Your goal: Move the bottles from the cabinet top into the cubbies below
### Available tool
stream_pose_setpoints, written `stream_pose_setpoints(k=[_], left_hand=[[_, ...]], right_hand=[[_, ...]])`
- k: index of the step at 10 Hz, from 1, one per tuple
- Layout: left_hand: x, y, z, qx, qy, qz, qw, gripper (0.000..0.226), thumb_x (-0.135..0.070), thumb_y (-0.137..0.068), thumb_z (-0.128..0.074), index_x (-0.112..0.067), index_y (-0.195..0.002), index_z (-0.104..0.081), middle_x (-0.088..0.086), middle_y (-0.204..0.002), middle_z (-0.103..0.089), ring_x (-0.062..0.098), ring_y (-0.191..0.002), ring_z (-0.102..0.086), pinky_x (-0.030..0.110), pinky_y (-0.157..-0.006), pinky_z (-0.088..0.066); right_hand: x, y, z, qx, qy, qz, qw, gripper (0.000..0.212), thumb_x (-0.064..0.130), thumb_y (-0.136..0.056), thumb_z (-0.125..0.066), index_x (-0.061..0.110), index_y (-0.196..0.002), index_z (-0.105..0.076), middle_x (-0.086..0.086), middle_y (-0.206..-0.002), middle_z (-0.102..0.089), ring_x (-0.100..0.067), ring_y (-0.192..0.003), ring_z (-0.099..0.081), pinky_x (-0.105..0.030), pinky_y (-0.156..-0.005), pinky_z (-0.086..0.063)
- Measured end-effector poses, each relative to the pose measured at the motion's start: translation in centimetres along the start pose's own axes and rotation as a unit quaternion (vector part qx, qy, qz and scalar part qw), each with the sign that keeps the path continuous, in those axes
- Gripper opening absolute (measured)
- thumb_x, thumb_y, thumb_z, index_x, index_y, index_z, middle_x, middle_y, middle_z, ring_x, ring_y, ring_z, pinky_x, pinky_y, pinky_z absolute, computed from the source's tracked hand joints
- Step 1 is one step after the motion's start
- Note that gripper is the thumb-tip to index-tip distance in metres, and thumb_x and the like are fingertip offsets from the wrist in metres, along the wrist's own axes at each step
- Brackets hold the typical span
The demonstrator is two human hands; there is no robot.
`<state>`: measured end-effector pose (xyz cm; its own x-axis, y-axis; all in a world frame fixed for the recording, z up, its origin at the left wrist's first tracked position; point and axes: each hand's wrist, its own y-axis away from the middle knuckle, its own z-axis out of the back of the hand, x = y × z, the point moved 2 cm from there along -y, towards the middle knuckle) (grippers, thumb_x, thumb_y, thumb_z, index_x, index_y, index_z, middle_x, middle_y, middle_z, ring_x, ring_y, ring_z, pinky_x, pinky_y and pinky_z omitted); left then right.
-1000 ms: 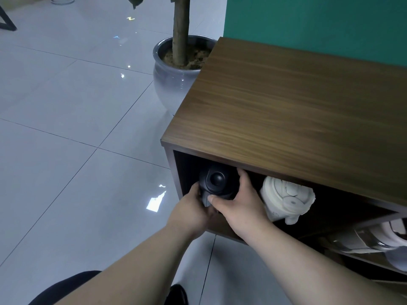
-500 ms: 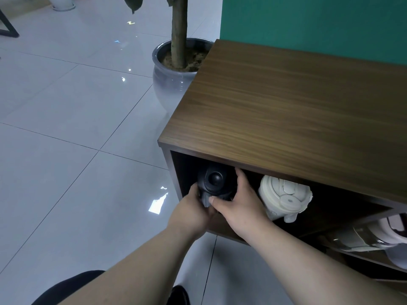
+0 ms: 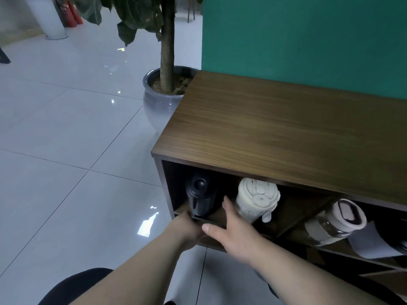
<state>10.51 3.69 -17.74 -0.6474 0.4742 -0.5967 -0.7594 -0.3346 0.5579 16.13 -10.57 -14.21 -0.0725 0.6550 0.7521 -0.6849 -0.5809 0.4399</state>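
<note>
- We see a black bottle point(image 3: 199, 198) standing upright at the left end of the top-left cubby point(image 3: 176, 188), its round lid knob facing up and out.
- Just to its right in the same cubby stands a cream bottle point(image 3: 253, 200) — upright, tilted slightly, flip lid on top.
- In the next cubby point(image 3: 293, 208) to the right, a clear bottle point(image 3: 332, 223) with a pale pink lid lies on its side, lid pointing outward.
- The cabinet top point(image 3: 286, 137) is plain brown wood.

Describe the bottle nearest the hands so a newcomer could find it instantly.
Start at the wooden cabinet against the green wall. In its top-left cubby, by the outer side wall, stands the black bottle. Its neighbour on the right is a cream bottle; only this one is dark.
</note>
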Motion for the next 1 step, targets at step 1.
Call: stream_pose_setpoints(k=[1], left_hand=[[0.16, 0.92, -2.22, 0.048, 0.037, -0.037, 0.998, 0.032, -0.050, -0.081, -0.068, -0.038, -0.110, -0.071, -0.001, -0.111, -0.077, 0.017, -0.097, -0.074, 0.040, -0.089, -0.061]], right_hand=[[-0.11, 3.31, 0.84, -0.014, -0.057, 0.011, 0.998, 0.092, 0.059, -0.083, -0.062, 0.028, -0.158, -0.020, 0.004, -0.162, -0.032, -0.009, -0.147, -0.029, -0.023, -0.115, -0.022]])
